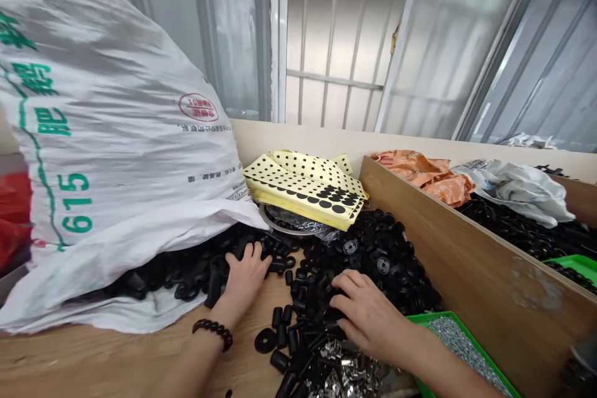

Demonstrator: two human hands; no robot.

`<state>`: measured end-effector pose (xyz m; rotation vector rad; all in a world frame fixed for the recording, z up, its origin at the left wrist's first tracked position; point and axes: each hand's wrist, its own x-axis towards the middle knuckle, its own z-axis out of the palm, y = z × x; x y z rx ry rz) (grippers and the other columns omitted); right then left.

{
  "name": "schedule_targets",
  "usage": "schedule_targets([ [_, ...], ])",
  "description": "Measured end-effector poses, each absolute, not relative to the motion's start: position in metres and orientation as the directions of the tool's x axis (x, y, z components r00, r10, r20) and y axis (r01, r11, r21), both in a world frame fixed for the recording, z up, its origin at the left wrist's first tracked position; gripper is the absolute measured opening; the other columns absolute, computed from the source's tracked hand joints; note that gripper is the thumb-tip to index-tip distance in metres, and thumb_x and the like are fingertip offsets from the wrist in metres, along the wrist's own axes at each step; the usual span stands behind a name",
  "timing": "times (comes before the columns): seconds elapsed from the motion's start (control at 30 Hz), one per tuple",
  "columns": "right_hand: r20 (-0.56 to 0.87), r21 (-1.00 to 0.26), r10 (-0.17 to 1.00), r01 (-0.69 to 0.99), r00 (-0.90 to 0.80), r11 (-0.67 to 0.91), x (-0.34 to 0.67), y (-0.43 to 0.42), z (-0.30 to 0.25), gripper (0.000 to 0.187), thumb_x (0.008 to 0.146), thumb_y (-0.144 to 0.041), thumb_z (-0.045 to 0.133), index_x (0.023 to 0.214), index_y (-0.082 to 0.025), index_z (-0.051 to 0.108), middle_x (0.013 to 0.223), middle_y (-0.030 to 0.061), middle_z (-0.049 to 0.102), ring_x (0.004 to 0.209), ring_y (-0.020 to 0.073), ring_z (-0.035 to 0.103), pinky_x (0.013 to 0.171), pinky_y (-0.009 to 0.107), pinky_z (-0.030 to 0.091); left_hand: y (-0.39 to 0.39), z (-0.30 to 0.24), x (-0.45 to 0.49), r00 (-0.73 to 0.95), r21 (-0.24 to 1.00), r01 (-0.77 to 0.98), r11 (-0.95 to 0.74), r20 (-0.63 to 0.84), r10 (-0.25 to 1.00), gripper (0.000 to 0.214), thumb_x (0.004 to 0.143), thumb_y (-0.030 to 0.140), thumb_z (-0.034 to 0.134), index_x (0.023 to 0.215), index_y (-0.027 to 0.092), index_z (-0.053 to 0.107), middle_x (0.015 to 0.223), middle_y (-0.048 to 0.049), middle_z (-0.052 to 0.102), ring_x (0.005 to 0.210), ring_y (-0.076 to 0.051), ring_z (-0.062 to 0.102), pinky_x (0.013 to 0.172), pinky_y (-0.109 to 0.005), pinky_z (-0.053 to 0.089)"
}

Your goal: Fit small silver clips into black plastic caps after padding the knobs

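Observation:
My left hand (pixel 245 277), with a dark bead bracelet (pixel 213 331) on the wrist, reaches into black rubber parts (pixel 196 270) spilling from the mouth of a big white woven sack (pixel 107 155); its fingers curl into the pile and what they grip is hidden. My right hand (pixel 368 314) lies palm down on a heap of black rubber sleeves and round caps (pixel 373 249), fingers bent and pressed onto the parts. Small black cylinders (pixel 291 329) lie scattered on the wooden table between both hands.
Yellow sheets with black round stickers (pixel 308 189) are stacked behind the pile over a metal dish (pixel 280 224). A wooden divider (pixel 466 267) stands on the right, with more black parts, orange and white bags beyond. A green tray of small metal pieces (pixel 459 339) sits by my right forearm.

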<state>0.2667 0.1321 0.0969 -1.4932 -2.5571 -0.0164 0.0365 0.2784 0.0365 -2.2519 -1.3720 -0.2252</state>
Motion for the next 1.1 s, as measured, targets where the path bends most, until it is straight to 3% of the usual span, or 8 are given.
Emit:
schedule_targets([
  [0.13,0.204,-0.098,0.863,0.868,-0.462,0.487,0.278,0.125,0.103,0.015,0.084,-0.016,0.051,0.096,-0.02,0.059,0.116,0.0069,0.052,0.111,0.0244,0.041,0.094,0.039,0.039,0.28,0.039,0.03,0.501,-0.314,0.859,-0.404,0.359,0.787,0.032,0.079,0.002,0.044,0.081,0.019,0.072,0.105,-0.0147,0.064,0.102,-0.034,0.05,0.079,-0.062,0.04],
  [0.33,0.207,-0.102,0.881,0.886,-0.425,0.452,0.294,0.125,0.102,0.014,0.084,-0.016,0.053,0.095,-0.019,0.06,0.115,0.0084,0.053,0.109,0.0246,0.043,0.093,0.04,0.04,0.274,0.044,0.011,0.487,-0.278,0.871,-0.406,0.374,0.789,0.025,0.082,0.01,0.045,0.089,0.014,0.069,0.113,-0.0163,0.062,0.108,-0.033,0.05,0.089,-0.059,0.036],
  [0.47,0.207,-0.053,0.846,0.858,-0.491,0.511,0.276,0.137,0.099,0.015,0.084,-0.019,0.054,0.098,-0.018,0.06,0.115,0.0094,0.053,0.111,0.0259,0.043,0.094,0.041,0.039,0.271,0.046,0.006,0.43,-0.236,0.901,-0.363,0.392,0.813,0.026,0.084,0.015,0.042,0.091,0.014,0.067,0.12,-0.0157,0.059,0.113,-0.032,0.047,0.092,-0.059,0.034],
  [0.6,0.198,0.003,0.784,0.8,-0.588,0.599,0.232,0.156,0.092,0.015,0.086,-0.027,0.053,0.095,-0.018,0.061,0.112,0.009,0.055,0.11,0.0258,0.044,0.093,0.042,0.04,0.275,0.049,0.004,0.335,-0.177,0.942,-0.286,0.415,0.846,0.028,0.085,0.017,0.039,0.089,0.015,0.066,0.122,-0.016,0.057,0.115,-0.033,0.045,0.09,-0.059,0.036],
  [0.83,0.143,0.073,0.727,0.74,-0.672,0.669,0.174,0.184,0.051,0.029,0.086,-0.041,0.053,0.095,-0.016,0.063,0.101,0.0092,0.061,0.103,0.0266,0.048,0.101,0.054,0.031,0.285,0.053,-0.015,0.275,-0.092,0.961,-0.259,0.393,0.878,0.029,0.085,0.019,0.038,0.095,0.015,0.065,0.122,-0.0129,0.058,0.107,-0.029,0.054,0.079,-0.042,0.048],
  [1.0,0.064,0.062,0.794,0.796,-0.605,0.601,0.178,0.198,0.034,0.026,0.087,-0.032,0.05,0.098,-0.013,0.064,0.104,0.0149,0.062,0.102,0.0298,0.051,0.097,0.06,0.031,0.288,0.052,-0.024,0.304,-0.081,0.952,-0.296,0.366,0.88,0.029,0.086,0.019,0.039,0.099,0.018,0.065,0.124,-0.0099,0.057,0.104,-0.025,0.056,0.08,-0.037,0.049],
  [1.1,0.056,0.051,0.81,0.812,-0.584,0.582,0.181,0.201,0.035,0.024,0.085,-0.027,0.051,0.096,-0.011,0.064,0.103,0.0159,0.063,0.101,0.0301,0.053,0.097,0.058,0.033,0.284,0.049,-0.026,0.383,-0.105,0.923,-0.37,0.348,0.856,0.031,0.085,0.014,0.041,0.101,0.02,0.065,0.126,-0.01,0.057,0.108,-0.026,0.055,0.082,-0.04,0.048],
])
